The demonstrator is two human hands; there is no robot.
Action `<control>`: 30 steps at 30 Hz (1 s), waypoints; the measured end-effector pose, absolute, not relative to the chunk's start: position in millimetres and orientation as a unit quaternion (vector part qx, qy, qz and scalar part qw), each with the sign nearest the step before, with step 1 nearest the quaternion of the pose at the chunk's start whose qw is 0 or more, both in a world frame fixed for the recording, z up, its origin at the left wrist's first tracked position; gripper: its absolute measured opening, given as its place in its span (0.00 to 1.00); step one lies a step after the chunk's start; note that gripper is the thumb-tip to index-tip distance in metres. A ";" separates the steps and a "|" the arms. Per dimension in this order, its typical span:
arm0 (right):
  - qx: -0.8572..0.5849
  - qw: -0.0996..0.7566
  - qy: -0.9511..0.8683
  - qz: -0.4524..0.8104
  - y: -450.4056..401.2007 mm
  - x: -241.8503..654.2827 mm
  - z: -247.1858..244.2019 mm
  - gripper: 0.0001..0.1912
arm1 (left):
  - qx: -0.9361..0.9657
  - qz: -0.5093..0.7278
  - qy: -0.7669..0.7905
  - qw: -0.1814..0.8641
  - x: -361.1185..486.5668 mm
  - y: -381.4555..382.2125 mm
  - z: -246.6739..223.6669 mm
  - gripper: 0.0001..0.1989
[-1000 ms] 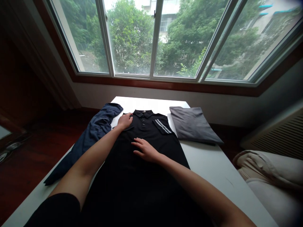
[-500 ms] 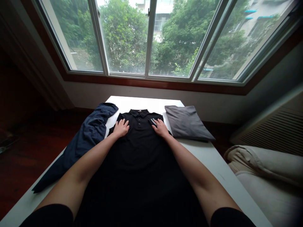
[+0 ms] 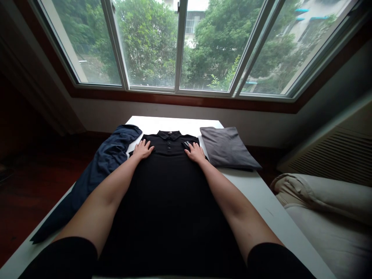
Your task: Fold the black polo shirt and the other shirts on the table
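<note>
A black polo shirt point(image 3: 171, 186) lies spread front side up, its buttoned collar toward the window. My left hand point(image 3: 142, 150) rests flat on the shirt's left shoulder area, fingers apart. On the opposite side of the chest, my right hand point(image 3: 195, 152) presses down with fingers spread, beside a small striped mark on the fabric. Neither hand grasps anything. Dark navy trousers or a similar long garment point(image 3: 99, 170) lie crumpled left of the shirt. To the right sits a folded grey garment point(image 3: 228, 149).
The white table point(image 3: 270, 221) stands under a wide window point(image 3: 151, 46). A rolled beige quilt-like bundle point(image 3: 322, 193) is at the right, below a slatted panel point(image 3: 343, 155). A curtain point(image 3: 35, 73) hangs at the left.
My left hand has slid slightly outward, toward the shirt's left edge. The right hand stays nearly in place on the chest. The shirt front looks smoother, and the view has shifted a little.
</note>
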State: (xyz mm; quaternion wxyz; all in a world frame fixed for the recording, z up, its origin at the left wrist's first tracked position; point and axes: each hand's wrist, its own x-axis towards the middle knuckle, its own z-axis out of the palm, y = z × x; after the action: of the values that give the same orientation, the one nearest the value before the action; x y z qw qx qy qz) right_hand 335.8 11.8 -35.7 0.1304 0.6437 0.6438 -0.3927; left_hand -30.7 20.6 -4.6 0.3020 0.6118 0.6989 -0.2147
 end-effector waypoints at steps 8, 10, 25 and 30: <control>0.656 0.077 0.670 -0.338 3.6 336.0 -31.5 0.32 | 0.590 -0.199 0.724 0.295 -44.3 31.4 -0.9 0.28; 0.648 0.047 0.689 -0.321 1.7 335.7 -25.7 0.29 | 0.601 -0.185 0.726 0.278 -46.2 25.7 7.4 0.27; 0.634 0.018 0.700 -0.329 0.6 333.7 -2.1 0.20 | 0.665 -0.219 0.689 0.188 -57.9 3.0 67.3 0.14; 0.641 0.022 0.691 -0.333 2.3 334.8 -2.7 0.20 | 0.682 -0.188 0.668 0.231 -63.2 3.8 76.4 0.19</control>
State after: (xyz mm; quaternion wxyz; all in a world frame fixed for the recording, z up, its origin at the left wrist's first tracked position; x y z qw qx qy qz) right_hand 334.8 2.3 -2.7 0.0222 0.6410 0.6913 -0.3328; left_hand -63.2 3.8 76.4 0.2308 0.6817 0.6683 -0.1879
